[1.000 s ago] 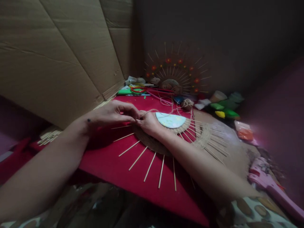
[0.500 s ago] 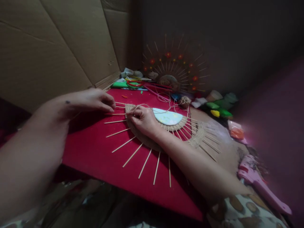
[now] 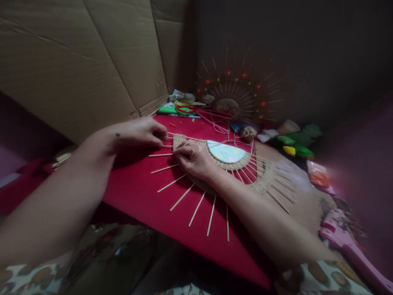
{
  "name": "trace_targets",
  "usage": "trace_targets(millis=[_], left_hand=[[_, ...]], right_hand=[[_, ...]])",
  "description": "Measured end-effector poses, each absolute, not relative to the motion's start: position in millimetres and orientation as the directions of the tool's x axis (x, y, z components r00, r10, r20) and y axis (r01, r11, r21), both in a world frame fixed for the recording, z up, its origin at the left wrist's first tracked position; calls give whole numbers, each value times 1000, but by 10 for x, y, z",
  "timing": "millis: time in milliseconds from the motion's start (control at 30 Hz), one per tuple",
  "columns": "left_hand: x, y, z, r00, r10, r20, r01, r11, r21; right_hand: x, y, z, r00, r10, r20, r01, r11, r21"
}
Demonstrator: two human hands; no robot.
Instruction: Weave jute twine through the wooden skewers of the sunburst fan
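A half-round woven piece lies on the red surface, with thin wooden sticks [image 3: 182, 197] fanning out from a pale blue half-disc [image 3: 226, 152]. A woven twine band [image 3: 264, 180] crosses the sticks. My left hand [image 3: 150, 133] is closed at the outer ends of the upper left sticks, fingertips pinched around one. My right hand [image 3: 196, 159] rests over the left part of the band, thumb and forefinger pinched at its edge on the twine [image 3: 196, 140]. What lies under my right palm is hidden.
A ball of twine [image 3: 248, 132] sits behind the piece, near red-handled scissors [image 3: 186, 108]. Coloured clay packs [image 3: 288, 150] lie at the right, and a pink glue gun [image 3: 340, 233] nearer me. A cardboard panel [image 3: 92, 53] stands left; a flower-decorated stick fan [image 3: 229, 88] stands behind.
The view has shifted, so everything sits a little further right. Both hands stay at the left end of the woven piece, with only slight finger movement.
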State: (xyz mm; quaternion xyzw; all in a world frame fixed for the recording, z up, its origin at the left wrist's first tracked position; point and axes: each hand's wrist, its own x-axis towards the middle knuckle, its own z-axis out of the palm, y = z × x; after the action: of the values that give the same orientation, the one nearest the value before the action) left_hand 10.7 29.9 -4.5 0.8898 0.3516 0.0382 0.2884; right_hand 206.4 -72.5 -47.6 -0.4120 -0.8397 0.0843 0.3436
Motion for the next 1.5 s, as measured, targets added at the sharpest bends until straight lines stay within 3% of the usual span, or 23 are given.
trace_targets(millis=[133, 233, 433, 600, 833, 1133, 1500], left_hand=[[228, 157, -46, 867, 496, -51, 415, -660, 626], [293, 119, -89, 914, 405, -4, 334, -748, 573], [200, -4, -169, 899, 419, 128, 307, -811, 499], [27, -152, -246, 838, 508, 199, 382, -807, 450], [-54, -261, -352, 834, 479, 276, 412, -871, 268], [-207, -444, -352, 816, 517, 257, 477, -855, 205], [-310, -568, -369, 739, 630, 237, 618, -775, 134]], right_hand=[[2064, -733, -505, -403, 700, 589, 595, 690, -413], [2069, -749, -511, -354, 677, 645, 563, 705, -431], [2104, -777, -438, -300, 784, 543, 487, 615, -620], [2108, -741, -429, -448, 796, 407, 408, 587, -699], [2091, -731, -464, -533, 728, 432, 457, 677, -577], [2056, -741, -471, -654, 649, 390, 576, 761, -300], [2013, -771, -454, -671, 679, 299, 673, 726, -137]])
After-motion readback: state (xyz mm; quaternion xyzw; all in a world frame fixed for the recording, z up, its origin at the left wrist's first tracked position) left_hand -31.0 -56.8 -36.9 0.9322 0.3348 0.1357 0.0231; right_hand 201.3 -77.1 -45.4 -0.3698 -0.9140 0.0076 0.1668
